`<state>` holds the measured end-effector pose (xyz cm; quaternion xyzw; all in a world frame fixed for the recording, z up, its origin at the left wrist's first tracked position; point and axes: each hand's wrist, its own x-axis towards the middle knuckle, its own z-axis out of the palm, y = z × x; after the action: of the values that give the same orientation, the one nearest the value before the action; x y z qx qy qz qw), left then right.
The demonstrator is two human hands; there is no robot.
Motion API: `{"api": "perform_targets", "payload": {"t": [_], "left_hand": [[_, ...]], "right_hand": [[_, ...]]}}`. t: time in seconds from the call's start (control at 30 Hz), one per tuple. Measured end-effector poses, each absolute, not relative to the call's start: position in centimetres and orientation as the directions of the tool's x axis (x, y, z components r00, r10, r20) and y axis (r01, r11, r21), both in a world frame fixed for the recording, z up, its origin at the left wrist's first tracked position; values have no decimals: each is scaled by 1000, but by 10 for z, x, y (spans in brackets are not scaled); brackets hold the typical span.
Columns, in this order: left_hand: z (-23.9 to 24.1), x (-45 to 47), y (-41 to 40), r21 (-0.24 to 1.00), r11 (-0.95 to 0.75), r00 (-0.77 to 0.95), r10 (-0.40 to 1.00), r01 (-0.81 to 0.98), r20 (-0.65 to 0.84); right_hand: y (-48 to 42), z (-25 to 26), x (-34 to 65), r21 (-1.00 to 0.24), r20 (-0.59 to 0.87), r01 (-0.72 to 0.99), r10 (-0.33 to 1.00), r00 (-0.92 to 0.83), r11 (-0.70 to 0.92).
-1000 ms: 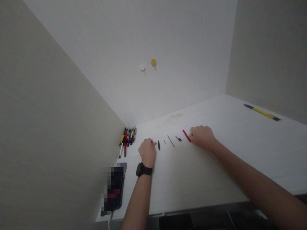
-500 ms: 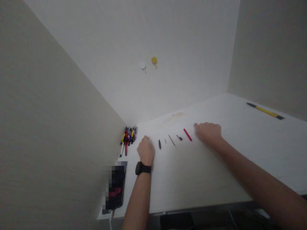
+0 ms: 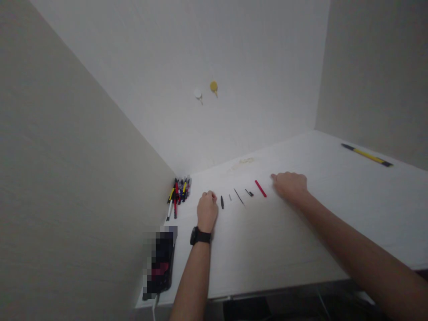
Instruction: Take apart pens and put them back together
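A spread-out row of pen parts lies between my two hands. From left to right they are a black tapered grip (image 3: pixel 222 202), a small grey piece that looks like a spring (image 3: pixel 230 197), a thin dark refill (image 3: pixel 239 196), a black clip piece (image 3: pixel 249 193) and a red barrel (image 3: pixel 261 188). Just left of the grip rests my left hand (image 3: pixel 207 207), fingers curled in, with no thing showing in them. My right hand (image 3: pixel 290 184) lies as a loose fist on the table, right of the red barrel and apart from it.
A bunch of pens (image 3: pixel 179 191) stands against the left wall, with a pixelated dark device (image 3: pixel 165 258) nearer me. One yellow and black pen (image 3: pixel 367 155) lies by the right wall. Two hooks, white (image 3: pixel 198 93) and yellow (image 3: pixel 214 86), hang on the back wall above the white table (image 3: pixel 274 249).
My left hand has shifted a little to the right, closer to the black grip, and its fingers have turned toward it. My right hand and the pen parts stay in place.
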<state>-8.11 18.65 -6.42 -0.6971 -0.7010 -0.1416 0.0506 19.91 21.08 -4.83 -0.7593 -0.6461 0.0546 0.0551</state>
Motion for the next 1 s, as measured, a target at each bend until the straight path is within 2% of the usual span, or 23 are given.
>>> {"api": "perform_targets", "payload": {"t": [0.37, 0.5, 0.63, 0.77, 1.0], "left_hand": [[-61, -81, 185, 189, -35, -14, 969, 981, 248], [-53, -79, 181, 115, 135, -164, 940, 984, 299], [-54, -83, 181, 19, 306, -300, 920, 952, 253], [-62, -88, 184, -52, 341, -322, 920, 939, 222], [-66, -89, 186, -73, 335, -312, 924, 939, 222]], "right_hand": [[211, -48, 199, -148, -21, 977, 988, 154, -156], [213, -51, 201, -151, -23, 975, 987, 159, -160], [214, -55, 202, -142, -13, 979, 989, 147, -148], [214, -56, 203, -132, -9, 981, 990, 140, -140], [215, -52, 203, -148, -43, 976, 987, 152, -157]]}}
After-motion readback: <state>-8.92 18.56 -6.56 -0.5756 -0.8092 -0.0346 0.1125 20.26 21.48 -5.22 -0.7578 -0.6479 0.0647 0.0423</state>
